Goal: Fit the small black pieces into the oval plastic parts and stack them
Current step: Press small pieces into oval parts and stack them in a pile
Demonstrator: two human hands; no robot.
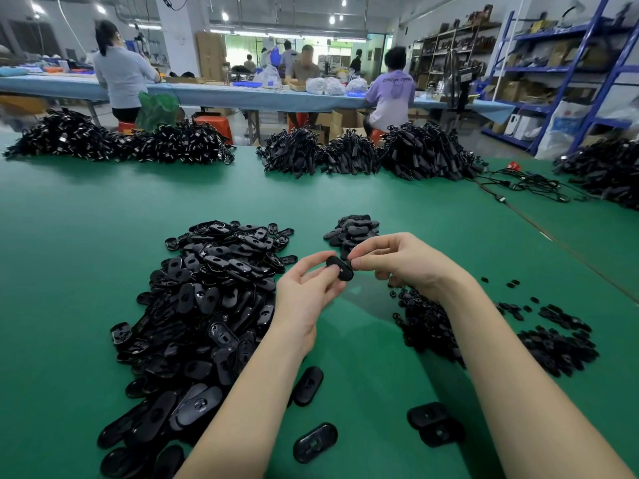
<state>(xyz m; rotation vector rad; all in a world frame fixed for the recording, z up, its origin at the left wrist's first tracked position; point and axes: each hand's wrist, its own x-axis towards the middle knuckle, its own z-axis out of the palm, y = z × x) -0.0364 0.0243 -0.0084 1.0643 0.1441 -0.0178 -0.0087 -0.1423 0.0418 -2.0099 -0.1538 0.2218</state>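
While the left hand (304, 288) pinches one oval plastic part (340, 268) above the green table (103, 216), its long axis slants down toward the right hand (397, 261), whose fingertips close on its near end, presumably pressing in a small black piece too hidden to confirm. The finished stack (352, 231) lies just beyond.

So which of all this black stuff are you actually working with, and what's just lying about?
In use:
oval part held in both hands
big pile of oval parts
small black pieces
finished heap

Lying about:
cable bundles
loose cables
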